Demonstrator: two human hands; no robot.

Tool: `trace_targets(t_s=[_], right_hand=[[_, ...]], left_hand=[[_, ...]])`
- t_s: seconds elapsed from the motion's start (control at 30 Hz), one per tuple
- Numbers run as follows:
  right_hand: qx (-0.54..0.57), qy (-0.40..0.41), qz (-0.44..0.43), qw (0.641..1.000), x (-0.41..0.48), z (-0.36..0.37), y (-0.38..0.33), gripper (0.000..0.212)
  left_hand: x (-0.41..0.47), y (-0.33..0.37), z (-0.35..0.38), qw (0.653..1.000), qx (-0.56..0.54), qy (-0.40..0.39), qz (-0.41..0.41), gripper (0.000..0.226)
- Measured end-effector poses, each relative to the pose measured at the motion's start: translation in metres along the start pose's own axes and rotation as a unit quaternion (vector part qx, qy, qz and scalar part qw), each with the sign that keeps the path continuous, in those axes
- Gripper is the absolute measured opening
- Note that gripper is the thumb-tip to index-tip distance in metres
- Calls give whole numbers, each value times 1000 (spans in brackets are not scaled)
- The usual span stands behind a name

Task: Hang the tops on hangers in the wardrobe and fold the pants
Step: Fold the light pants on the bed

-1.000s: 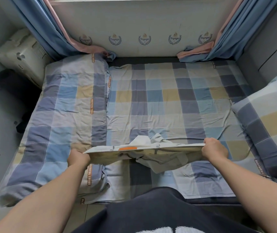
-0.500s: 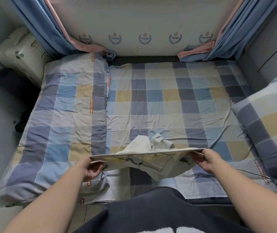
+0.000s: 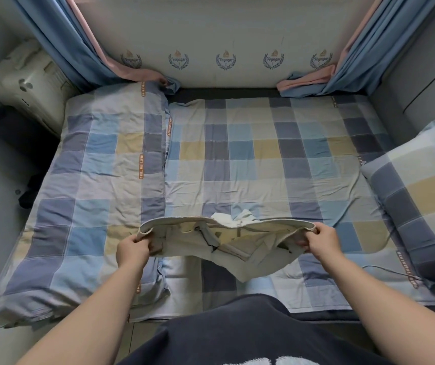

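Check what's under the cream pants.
Under the pants: the checked bed sheet, plus the folded quilt edge beneath the end the left hand grips; the right hand grips the other. The patch directly below is covered; whether fabric touches it can't be seen.

Cream pants (image 3: 240, 248); bedsheet (image 3: 263, 159) checked blue, grey and yellow; curtains (image 3: 60, 40) blue with pink.

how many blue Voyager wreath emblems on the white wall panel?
5 emblems, one row on the white wall panel: far left, centre-left, centre, centre-right, far right. Blue curtains at both ends may hide more.
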State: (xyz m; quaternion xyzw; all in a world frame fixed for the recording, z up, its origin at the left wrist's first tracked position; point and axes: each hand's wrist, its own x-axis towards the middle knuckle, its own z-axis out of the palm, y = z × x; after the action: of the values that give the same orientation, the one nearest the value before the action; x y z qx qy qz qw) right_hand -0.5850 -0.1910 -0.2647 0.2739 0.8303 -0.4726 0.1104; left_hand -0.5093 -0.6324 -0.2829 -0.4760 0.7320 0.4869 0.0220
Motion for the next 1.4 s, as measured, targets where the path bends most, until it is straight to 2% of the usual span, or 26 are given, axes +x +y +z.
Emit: trace_targets(t_s=[0.07,0.17,0.3,0.47,0.7,0.77,0.9,0.97,1.07,1.2,1.3,1.4], right_hand=[[-154,39,-69,985,0,-3,-5,10],[-232,67,-107,965,-1,-4,-16,7],[-146,62,-136,978,8,-9,-46,17],[-81,116,-215,966,24,-28,-127,33],[-20,198,-305,931,42,-88,-284,21],[14,219,-332,918,37,-110,-339,20],[67,243,-331,909,12,-157,-446,20],[105,226,-319,914,-5,-178,-490,16],[164,182,-298,923,-37,-205,-540,11],[241,66,-277,928,-88,-226,-588,5],[247,-13,-307,919,-131,-229,-613,7],[218,-91,-343,909,-163,-225,-631,13]], left_hand=[[3,3,-2,997,71,22,25,15],[6,13,-1,991,116,35,55,19],[12,41,2,996,9,15,91,27],[25,123,-7,987,-30,80,138,34],[20,290,-57,951,-107,105,271,30],[9,344,-76,938,-133,118,298,35],[-26,440,-114,920,-153,141,332,35],[-45,478,-131,918,-141,149,338,30],[-77,529,-152,914,-148,154,344,36],[-125,584,-174,904,-177,137,365,27],[-162,615,-182,893,-224,64,385,24],[-199,631,-181,864,-290,-41,410,20]])
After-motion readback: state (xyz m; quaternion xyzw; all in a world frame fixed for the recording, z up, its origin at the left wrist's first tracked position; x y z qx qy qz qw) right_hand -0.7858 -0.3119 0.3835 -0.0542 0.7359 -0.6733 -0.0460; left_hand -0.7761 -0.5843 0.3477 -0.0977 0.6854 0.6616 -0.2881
